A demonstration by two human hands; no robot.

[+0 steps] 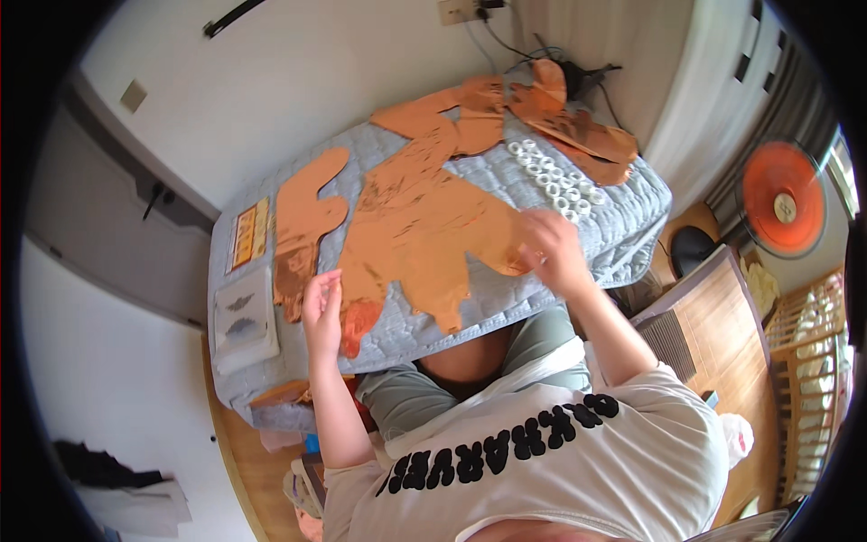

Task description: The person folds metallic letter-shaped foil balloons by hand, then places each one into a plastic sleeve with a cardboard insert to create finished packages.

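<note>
A large, flat copper-coloured foil balloon [411, 235], creased and irregular in outline, lies spread across the bed in front of me. My left hand [322, 309] has its fingers closed at the balloon's near left edge, beside a redder foil flap [359, 325]. At the right lobe, my right hand [553, 253] is slightly blurred, its fingers bent in around the foil edge. Another flat foil piece [310, 203] with rounded lobes lies to the left. More crumpled foil [578, 131] is at the far right, and a further foil piece [477, 113] lies at the back.
White rings or small rolls [553, 181] stand in rows on the quilted grey mattress [623, 221]. A flat box [246, 316] and a printed packet [250, 237] lie at the left. Cables [578, 77] hang at the back corner. An orange fan [782, 203] and a wooden crib [808, 361] are to the right.
</note>
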